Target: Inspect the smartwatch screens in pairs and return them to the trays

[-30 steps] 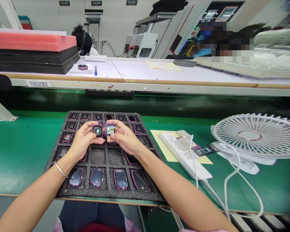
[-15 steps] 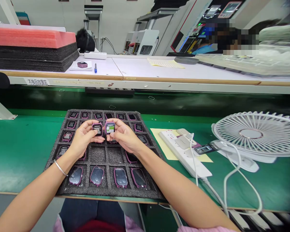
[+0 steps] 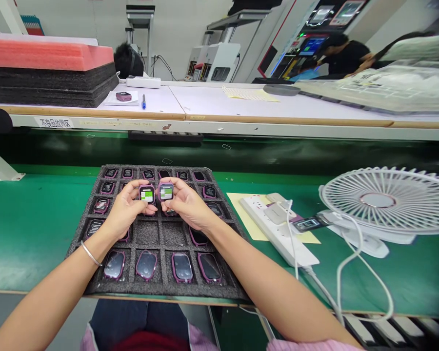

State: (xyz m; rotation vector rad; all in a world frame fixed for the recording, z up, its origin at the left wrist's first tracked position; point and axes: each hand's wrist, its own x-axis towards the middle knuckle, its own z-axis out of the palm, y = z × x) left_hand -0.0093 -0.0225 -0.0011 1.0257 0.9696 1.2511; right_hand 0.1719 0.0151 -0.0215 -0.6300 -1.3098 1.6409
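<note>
My left hand (image 3: 131,202) is closed on a purple-framed smartwatch body (image 3: 147,193) without a strap. Its screen is lit, green and white in the lower part. Close beside it, my right hand (image 3: 183,202) grips a second smartwatch body (image 3: 166,191), whose screen also shows green and white. Both are held upright side by side, facing me, with a small gap between them. Below lies a dark grey foam tray (image 3: 147,234) with rows of pockets. Most visible pockets hold similar watch bodies, some showing text. Two middle pockets hold nothing; my hands hide others.
To the right, a white power strip (image 3: 274,229) lies on yellow paper, near a white fan (image 3: 378,200) with loose cables. A raised shelf (image 3: 212,105) behind carries stacked foam (image 3: 47,73), a pen (image 3: 144,101) and plastic trays (image 3: 373,87). People are beyond it.
The left watch's screen has switched from white text on black to a green and white display. Both hands keep their hold, nearly still. The view has shifted slightly.
</note>
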